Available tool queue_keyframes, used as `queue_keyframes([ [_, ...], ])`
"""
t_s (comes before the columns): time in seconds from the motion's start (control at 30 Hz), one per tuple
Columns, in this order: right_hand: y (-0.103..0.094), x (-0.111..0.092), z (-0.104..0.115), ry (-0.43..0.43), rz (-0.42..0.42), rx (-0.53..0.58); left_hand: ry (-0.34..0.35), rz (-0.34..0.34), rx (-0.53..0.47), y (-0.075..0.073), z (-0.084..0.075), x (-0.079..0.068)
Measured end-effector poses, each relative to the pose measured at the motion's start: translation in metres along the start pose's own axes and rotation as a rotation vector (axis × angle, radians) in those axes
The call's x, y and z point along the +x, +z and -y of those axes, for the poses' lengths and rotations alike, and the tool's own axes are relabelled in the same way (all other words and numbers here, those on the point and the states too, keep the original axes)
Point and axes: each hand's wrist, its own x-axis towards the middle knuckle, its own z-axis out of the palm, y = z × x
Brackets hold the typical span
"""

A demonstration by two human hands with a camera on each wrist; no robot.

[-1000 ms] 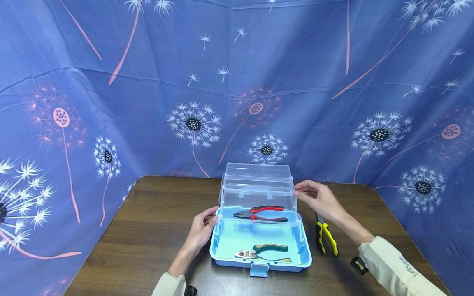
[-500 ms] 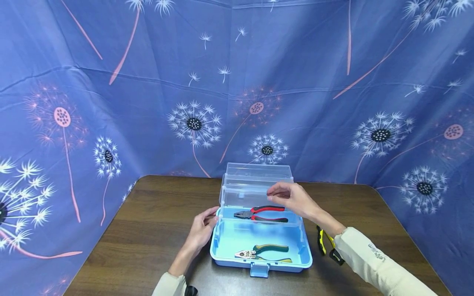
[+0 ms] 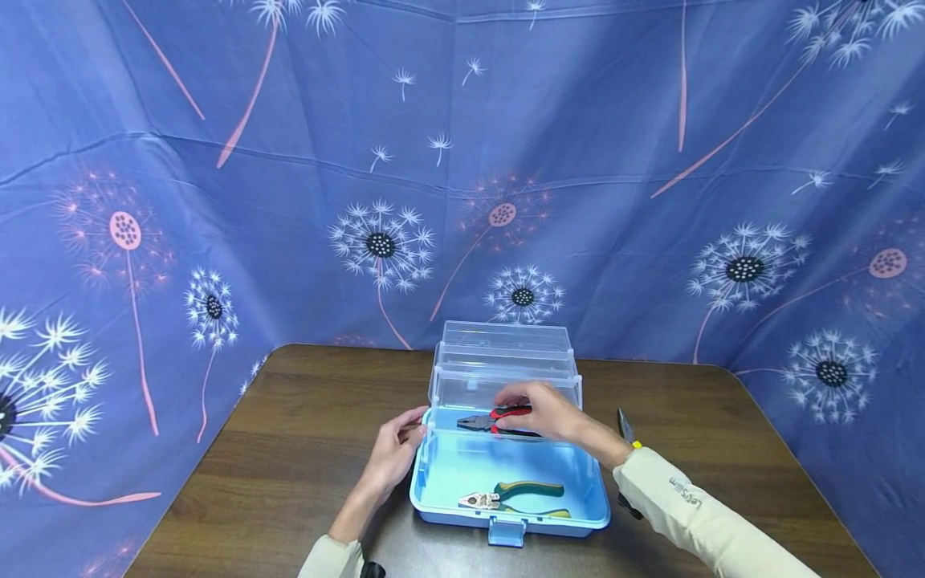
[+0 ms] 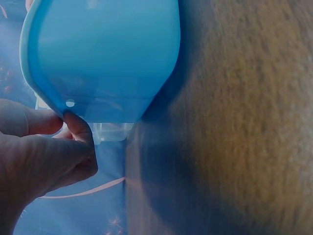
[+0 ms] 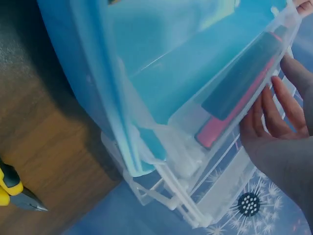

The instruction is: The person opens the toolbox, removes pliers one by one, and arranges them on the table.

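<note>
The left hand (image 3: 396, 449) pinches the light-blue plastic toolbox (image 3: 499, 459). The right hand (image 3: 547, 411), fingers loosely curved and unclosed, is at red-and-black metal pliers (image 3: 495, 417) in the toolbox's clear tray (image 3: 451, 393): apparently reaching, a step calling for closing round them.

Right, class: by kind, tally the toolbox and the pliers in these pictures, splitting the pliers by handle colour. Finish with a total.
Light-blue plastic toolbox: 1
Red-and-black-handled metal pliers: 1
Green-and-yellow-handled metal pliers: 1
Yellow-and-black-handled metal pliers: 1
Total: 4
</note>
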Motion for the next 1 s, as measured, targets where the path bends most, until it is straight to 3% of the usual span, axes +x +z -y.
queue_keyframes([
  [0.5, 0.002, 0.017, 0.020, -0.099, 0.118, -0.177, 0.001, -0.027, -0.023, 0.004, 0.001, -0.002],
  [0.73, -0.008, 0.018, 0.017, -0.007, 0.235, -0.175, 0.002, -0.041, -0.020, 0.005, 0.000, -0.001],
  [0.87, -0.008, 0.018, 0.018, -0.020, 0.226, -0.191, 0.017, -0.039, -0.036, 0.005, 0.000, -0.001],
  [1.0, -0.005, 0.017, 0.022, -0.050, 0.165, -0.224, 0.009, -0.034, -0.059, 0.004, 0.000, -0.001],
])
